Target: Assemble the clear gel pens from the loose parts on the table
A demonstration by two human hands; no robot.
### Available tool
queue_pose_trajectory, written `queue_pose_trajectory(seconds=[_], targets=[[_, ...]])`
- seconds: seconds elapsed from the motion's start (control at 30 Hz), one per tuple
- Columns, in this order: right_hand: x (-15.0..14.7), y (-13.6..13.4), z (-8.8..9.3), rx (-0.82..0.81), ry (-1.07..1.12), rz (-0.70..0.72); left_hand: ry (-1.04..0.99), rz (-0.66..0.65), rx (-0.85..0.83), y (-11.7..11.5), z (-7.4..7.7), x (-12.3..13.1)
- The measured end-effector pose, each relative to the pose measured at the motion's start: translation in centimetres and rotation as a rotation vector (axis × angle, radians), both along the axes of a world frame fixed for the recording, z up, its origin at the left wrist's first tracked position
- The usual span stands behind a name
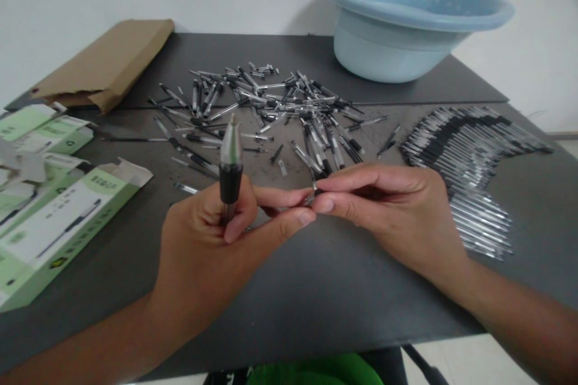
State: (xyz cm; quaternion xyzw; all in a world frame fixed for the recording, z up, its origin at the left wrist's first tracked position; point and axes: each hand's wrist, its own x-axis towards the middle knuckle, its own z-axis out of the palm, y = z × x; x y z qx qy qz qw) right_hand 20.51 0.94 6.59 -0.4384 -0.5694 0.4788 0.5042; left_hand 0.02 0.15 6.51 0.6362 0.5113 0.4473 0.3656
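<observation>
A pen with a black grip and a clear tip stands upright in my left hand, held by the curled fingers. The thumb and forefinger of that hand also pinch a small dark and clear pen part. My right hand meets it there, its thumb and forefinger closed on the same small part. The fingertips hide most of that part, so its exact kind cannot be made out. Beyond both hands lies a loose heap of pens and pen parts.
Many pens lie side by side in a curved row on the right. Green and white pen boxes lie at the left, with a brown paper bag behind. A light blue basin stands at the back right of the grey table.
</observation>
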Motion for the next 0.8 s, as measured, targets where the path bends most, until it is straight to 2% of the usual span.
queue_pose_trajectory(seconds=[0.1,0.3,0.53,0.67,0.8], targets=[[0.1,0.0,-0.1,0.055,-0.031,-0.008,-0.006,0.012,0.01,-0.1,-0.1,0.0],[0.3,0.0,-0.3,0.125,-0.049,0.023,0.105,0.035,-0.012,0.0,0.0,-0.2],[1.0,0.0,0.5,0.364,-0.281,0.085,-0.004,-0.075,-0.071,0.3,0.4,-0.3],[1.4,0.2,0.8,0.504,-0.417,0.097,-0.03,-0.086,-0.103,0.8,0.5,-0.2],[1.7,0.2,0.6,0.516,-0.454,0.081,-0.094,-0.101,-0.172,1.0,0.6,-0.3]])
